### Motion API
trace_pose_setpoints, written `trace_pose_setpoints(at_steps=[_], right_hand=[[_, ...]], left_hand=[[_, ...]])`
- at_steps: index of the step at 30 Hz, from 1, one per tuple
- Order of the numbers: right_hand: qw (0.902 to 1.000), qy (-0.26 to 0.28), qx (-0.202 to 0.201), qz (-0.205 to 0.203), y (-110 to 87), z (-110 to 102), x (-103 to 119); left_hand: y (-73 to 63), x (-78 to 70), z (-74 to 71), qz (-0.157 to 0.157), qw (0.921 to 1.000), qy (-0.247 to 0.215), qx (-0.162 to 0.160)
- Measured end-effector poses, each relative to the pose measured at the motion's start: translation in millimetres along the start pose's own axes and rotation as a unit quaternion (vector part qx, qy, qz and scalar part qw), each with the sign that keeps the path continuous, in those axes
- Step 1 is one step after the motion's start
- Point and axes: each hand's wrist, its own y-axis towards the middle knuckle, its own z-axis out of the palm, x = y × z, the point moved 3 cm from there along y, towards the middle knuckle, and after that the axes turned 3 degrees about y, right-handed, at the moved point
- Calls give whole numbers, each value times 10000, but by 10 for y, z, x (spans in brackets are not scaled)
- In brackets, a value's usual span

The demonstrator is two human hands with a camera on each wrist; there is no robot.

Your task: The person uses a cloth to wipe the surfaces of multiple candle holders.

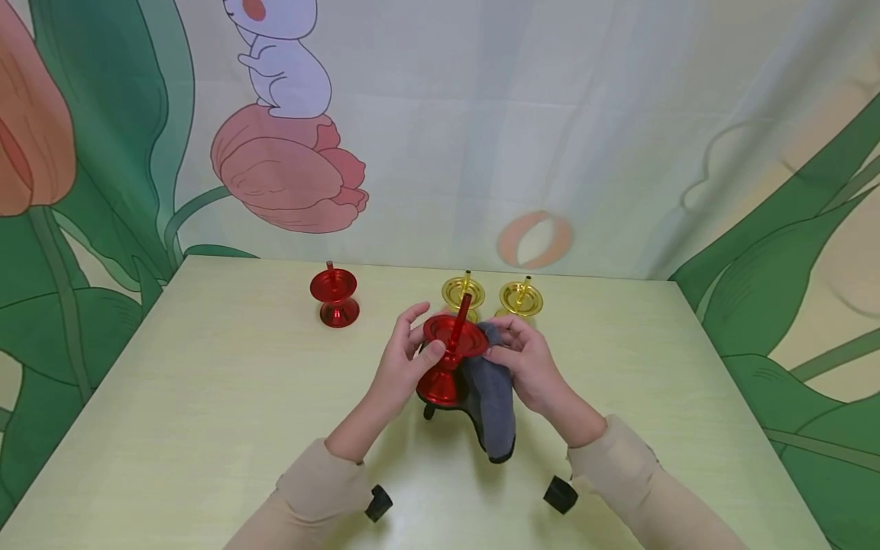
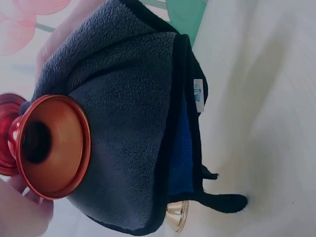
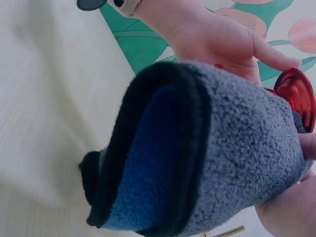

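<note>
A shiny red candle holder (image 1: 440, 386) with a tall central tube is held up over the table by my left hand (image 1: 402, 365), thumb against its stem and dish. My right hand (image 1: 535, 368) pinches a grey cloth (image 1: 491, 401) against the right side of the dish. From there the cloth hangs down and passes behind the holder. The left wrist view shows the holder's hollow underside (image 2: 64, 143) beside the draped cloth (image 2: 118, 123), which has black edging and a blue reverse. In the right wrist view the folded cloth (image 3: 247, 148) hides much of the red holder (image 3: 300, 94).
Another red candle holder (image 1: 339, 315) stands at the back left of the table (image 1: 227, 428). Two gold candle holders, one left (image 1: 454, 284) and one right (image 1: 520, 305), stand behind my hands. A printed curtain (image 1: 426, 153) hangs along the back edge.
</note>
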Motion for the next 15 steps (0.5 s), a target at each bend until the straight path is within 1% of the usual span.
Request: trace_pose_setpoints(at_steps=[2, 5, 7, 8, 10, 13, 15], right_hand=[[10000, 2, -73, -27, 0, -1, 7], [9998, 15, -206, -37, 4, -4, 13], [9996, 14, -296, -21, 7, -8, 14], [9995, 11, -326, -4, 6, -10, 15], [9994, -2, -359, 19, 2, -12, 20], [9996, 9, -284, 1, -8, -14, 32], [9999, 39, -162, -35, -16, -16, 42]], left_hand=[[2, -5, 0, 71, 9996, 121, -239], [-5, -22, 1, 332, 9963, 421, -670], [-11, -32, 1, 504, 9936, 560, -843], [-11, -34, 2, 567, 9931, 568, -851], [-8, -36, 1, 589, 9946, 463, -723], [3, -36, -13, 445, 9978, 233, -430], [14, -39, -19, 280, 9994, 80, -183]])
